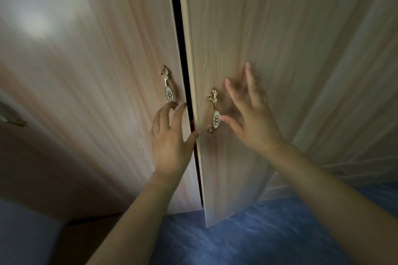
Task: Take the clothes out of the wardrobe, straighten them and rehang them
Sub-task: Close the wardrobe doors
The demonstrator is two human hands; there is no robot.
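Wardrobe doors [97,75] fill the frame; mid-frame, left hand [170,146] and right hand [255,123] reach up, fingers splayed, holding nothing.

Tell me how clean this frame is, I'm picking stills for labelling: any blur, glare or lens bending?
Head view: the right hand is motion-blurred at the fingers, the left hand sharper; a soft glare patch lies on the left door; the wide lens bows the right door's edge; the gap between doors is pure black, inside unreadable.

No text, label or number can be read anywhere.
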